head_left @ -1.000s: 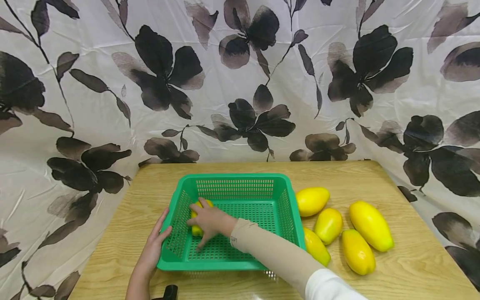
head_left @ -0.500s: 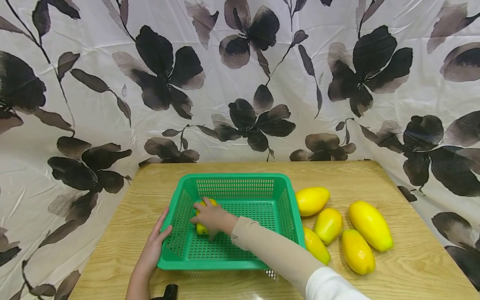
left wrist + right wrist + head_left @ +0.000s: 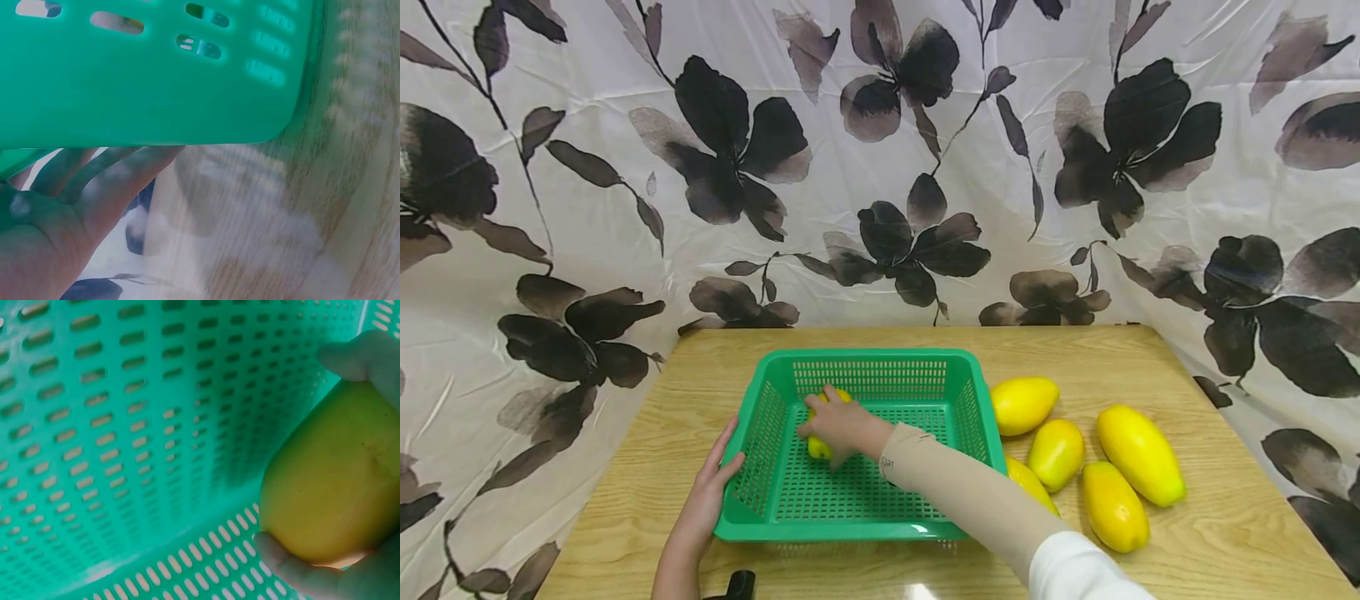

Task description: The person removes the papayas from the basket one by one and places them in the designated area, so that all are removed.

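Observation:
My right hand [image 3: 841, 423] is down inside the green plastic basket [image 3: 850, 531], over its left half. It grips a yellow papaya [image 3: 334, 478]; the right wrist view has the thumb and fingers at opposite ends of its greenish-yellow, speckled skin. From above, the back of the hand covers much of that fruit. Along the basket's left rim rests my left hand [image 3: 703, 492], fingers fairly straight on the outer side and thumb at the rim. In the left wrist view its fingertips pass out of sight behind the basket's edge.
Several more yellow papayas lie on the wooden table [image 3: 647, 467] right of the basket, among them a large one [image 3: 1138, 454] and a smaller one [image 3: 1056, 454]. A flower-print cloth [image 3: 880, 167] hangs behind the table. A black object [image 3: 741, 583] shows at the front edge.
My right hand has closed in round the papaya, its fingers less spread, and moved it rightward and slightly toward the back inside the basket. The left hand has stayed at the rim.

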{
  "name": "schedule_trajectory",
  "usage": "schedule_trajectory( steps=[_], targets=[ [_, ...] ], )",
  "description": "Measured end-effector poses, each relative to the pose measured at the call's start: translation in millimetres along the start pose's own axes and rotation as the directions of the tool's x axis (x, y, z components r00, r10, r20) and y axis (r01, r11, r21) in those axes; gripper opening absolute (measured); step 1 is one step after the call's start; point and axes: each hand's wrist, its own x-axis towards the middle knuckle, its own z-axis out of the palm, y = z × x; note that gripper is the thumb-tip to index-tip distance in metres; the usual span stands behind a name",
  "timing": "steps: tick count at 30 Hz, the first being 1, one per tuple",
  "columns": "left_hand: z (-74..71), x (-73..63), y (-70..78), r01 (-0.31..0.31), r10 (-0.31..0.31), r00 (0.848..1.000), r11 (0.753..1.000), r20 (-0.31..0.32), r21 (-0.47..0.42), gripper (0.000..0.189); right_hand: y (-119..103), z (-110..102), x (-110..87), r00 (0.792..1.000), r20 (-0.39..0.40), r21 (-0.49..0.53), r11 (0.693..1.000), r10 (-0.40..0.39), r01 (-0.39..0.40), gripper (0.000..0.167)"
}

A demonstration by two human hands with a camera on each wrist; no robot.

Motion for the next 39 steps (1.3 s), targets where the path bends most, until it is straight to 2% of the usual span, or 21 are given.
schedule_trajectory(
  steps=[15,23,32,39],
  targets=[
    [-1.0,-0.2,-1.4,0.014,-0.014,1.000,1.000,-0.007,0.018,0.059,16,-20,-17.0,0.998,-0.054,0.025,1.000,-0.008,0.009,0.059],
    [-1.8,-1.2,-0.7,0.021,-0.021,1.000,1.000,-0.009,0.015,0.059,24,-24,-24.1,0.998,-0.064,0.032,0.999,-0.021,0.023,0.057],
    [-1.9,0.1,-1.0,0.012,-0.012,1.000,1.000,-0.004,0.020,0.059,31,-37,-42.4,0.997,-0.071,0.025,0.999,-0.019,0.021,0.058],
    [-1.2,0.5,-0.6,0.011,-0.011,1.000,1.000,-0.003,0.012,0.059,43,-46,-64.7,0.995,-0.092,0.037,0.999,-0.031,0.035,0.058]
  ],
)
